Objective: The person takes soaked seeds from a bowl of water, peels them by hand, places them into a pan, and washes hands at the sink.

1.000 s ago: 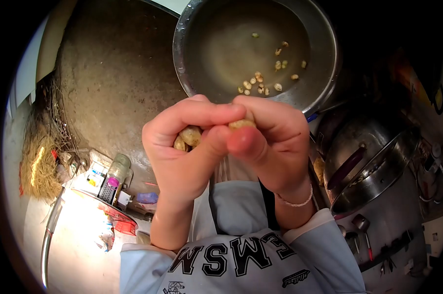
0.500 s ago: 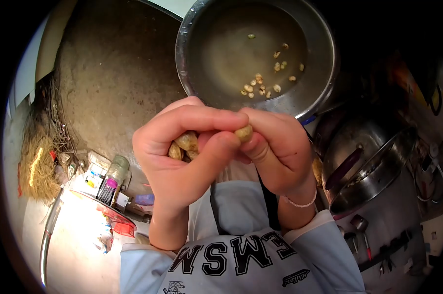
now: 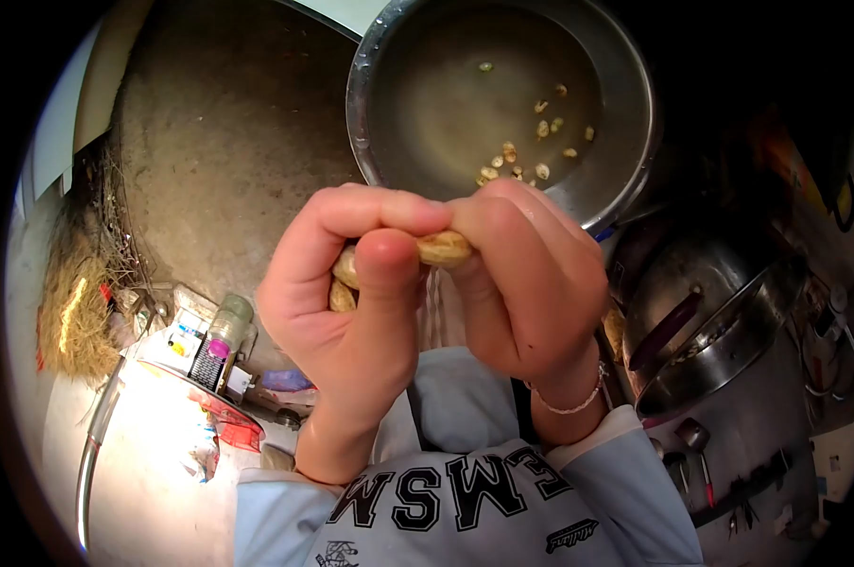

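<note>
Between the fingertips of both hands is a tan peanut in its shell. My left hand is closed, its thumb and forefinger at the left end of that peanut. More unshelled peanuts sit inside its curled palm, partly hidden by the thumb. My right hand is closed too and pinches the peanut's right end; its other fingers are folded and mostly out of sight. Just beyond the hands stands a metal basin of cloudy water. Several small pale pieces, apparently peanuts, lie in it.
Metal pans with a dark handle stand at the right, above hanging utensils. On the left are a straw broom, a glass jar and a red plastic item. Brown floor stretches beside the basin.
The peanut between my fingertips now lies more lengthwise and shows more of its shell. My left thumb has lifted upright, and my right hand has turned and risen slightly over the basin's near edge.
</note>
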Demonstrator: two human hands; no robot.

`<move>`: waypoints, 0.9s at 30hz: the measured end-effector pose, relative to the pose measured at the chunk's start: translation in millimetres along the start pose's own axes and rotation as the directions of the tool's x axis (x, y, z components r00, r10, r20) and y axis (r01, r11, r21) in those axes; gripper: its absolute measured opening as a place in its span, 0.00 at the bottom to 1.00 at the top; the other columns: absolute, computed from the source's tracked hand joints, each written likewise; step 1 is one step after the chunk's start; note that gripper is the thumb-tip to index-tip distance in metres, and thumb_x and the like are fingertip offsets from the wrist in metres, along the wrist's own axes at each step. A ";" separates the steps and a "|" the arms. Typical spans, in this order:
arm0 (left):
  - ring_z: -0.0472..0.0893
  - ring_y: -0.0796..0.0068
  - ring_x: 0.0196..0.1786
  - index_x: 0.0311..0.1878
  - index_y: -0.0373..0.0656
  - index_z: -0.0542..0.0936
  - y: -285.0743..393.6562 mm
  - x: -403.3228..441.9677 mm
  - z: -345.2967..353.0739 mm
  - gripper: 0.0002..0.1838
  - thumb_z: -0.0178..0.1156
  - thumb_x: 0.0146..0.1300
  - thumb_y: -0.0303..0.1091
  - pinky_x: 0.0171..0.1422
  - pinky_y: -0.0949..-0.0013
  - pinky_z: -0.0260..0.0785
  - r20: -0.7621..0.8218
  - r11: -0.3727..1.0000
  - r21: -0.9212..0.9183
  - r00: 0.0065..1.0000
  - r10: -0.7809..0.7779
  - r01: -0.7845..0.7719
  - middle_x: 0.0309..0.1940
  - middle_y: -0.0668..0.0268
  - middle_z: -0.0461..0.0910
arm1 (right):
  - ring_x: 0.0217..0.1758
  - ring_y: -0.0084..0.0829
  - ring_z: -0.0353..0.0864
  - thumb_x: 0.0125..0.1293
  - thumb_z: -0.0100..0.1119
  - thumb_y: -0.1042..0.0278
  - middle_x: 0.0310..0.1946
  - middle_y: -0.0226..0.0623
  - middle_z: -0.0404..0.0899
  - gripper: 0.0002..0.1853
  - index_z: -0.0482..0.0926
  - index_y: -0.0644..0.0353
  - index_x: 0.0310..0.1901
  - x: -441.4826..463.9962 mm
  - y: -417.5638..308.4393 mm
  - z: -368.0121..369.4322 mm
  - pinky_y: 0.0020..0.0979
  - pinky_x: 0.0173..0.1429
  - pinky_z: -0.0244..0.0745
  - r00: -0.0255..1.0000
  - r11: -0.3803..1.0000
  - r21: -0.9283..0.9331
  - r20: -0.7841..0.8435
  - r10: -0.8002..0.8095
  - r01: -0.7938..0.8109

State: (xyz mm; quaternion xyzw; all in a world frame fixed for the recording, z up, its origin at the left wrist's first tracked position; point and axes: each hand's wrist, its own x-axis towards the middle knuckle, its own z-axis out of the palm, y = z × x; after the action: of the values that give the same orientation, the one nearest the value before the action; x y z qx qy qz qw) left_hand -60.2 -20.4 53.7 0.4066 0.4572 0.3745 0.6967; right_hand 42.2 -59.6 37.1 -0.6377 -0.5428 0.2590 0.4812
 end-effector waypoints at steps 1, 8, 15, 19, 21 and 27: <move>0.68 0.87 0.25 0.31 0.34 0.74 -1.1 1.0 -0.1 0.13 0.56 0.56 0.38 0.29 0.86 0.58 -0.029 0.997 0.057 0.998 0.057 -0.055 0.25 0.68 0.73 | 0.19 0.33 0.64 0.38 0.53 0.79 0.17 0.35 0.60 0.08 0.68 0.62 0.24 1.3 0.3 1.0 0.28 0.20 0.61 1.000 1.000 -0.003 -0.013 -0.015 0.015; 0.69 0.84 0.27 0.31 0.34 0.74 -4.4 3.4 -6.8 0.12 0.59 0.53 0.36 0.31 0.84 0.60 0.014 0.976 0.188 0.994 0.111 -0.111 0.25 0.67 0.73 | 0.20 0.37 0.65 0.44 0.53 0.76 0.18 0.38 0.63 0.07 0.68 0.63 0.26 -0.3 3.4 3.4 0.31 0.22 0.62 0.998 0.992 0.116 0.015 0.053 -0.055; 0.67 0.85 0.25 0.33 0.35 0.73 4.1 7.6 -9.2 0.10 0.56 0.55 0.34 0.28 0.83 0.58 0.091 0.992 0.106 0.994 0.056 -0.065 0.23 0.68 0.71 | 0.22 0.39 0.67 0.58 0.49 0.63 0.20 0.39 0.66 0.11 0.68 0.63 0.27 -2.9 4.2 4.0 0.31 0.25 0.64 0.978 0.913 0.349 0.057 0.202 -0.209; 0.63 0.88 0.23 0.33 0.36 0.71 2.4 9.5 -9.7 0.09 0.53 0.57 0.33 0.26 0.84 0.55 0.051 0.999 0.038 0.998 -0.031 0.029 0.22 0.70 0.69 | 0.22 0.38 0.67 0.57 0.51 0.64 0.20 0.38 0.67 0.10 0.68 0.62 0.27 -0.2 4.0 6.6 0.31 0.25 0.64 0.986 0.933 0.319 0.035 0.166 -0.168; 0.63 0.88 0.23 0.31 0.36 0.71 -4.7 12.6 -16.4 0.08 0.53 0.57 0.33 0.26 0.85 0.54 0.088 0.998 0.054 0.996 0.028 -0.033 0.22 0.70 0.69 | 0.22 0.37 0.67 0.53 0.54 0.66 0.20 0.37 0.67 0.09 0.68 0.62 0.26 1.4 6.5 7.4 0.30 0.25 0.63 0.990 0.956 0.258 0.011 0.142 -0.140; 0.62 0.90 0.22 0.30 0.38 0.70 -7.4 18.1 -6.0 0.07 0.53 0.57 0.31 0.24 0.87 0.52 0.106 0.969 0.246 0.993 -0.054 0.026 0.22 0.72 0.68 | 0.17 0.29 0.66 0.51 0.56 0.72 0.17 0.36 0.69 0.06 0.73 0.65 0.27 0.7 21.8 2.2 0.24 0.22 0.61 0.999 0.999 -0.021 0.006 -0.047 0.047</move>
State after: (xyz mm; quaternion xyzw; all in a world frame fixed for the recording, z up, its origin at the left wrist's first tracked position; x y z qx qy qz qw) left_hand -59.3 -5.8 39.5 0.5004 0.4683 0.2779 0.6731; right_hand 50.1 -57.1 16.8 -0.6292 -0.5618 0.2436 0.4787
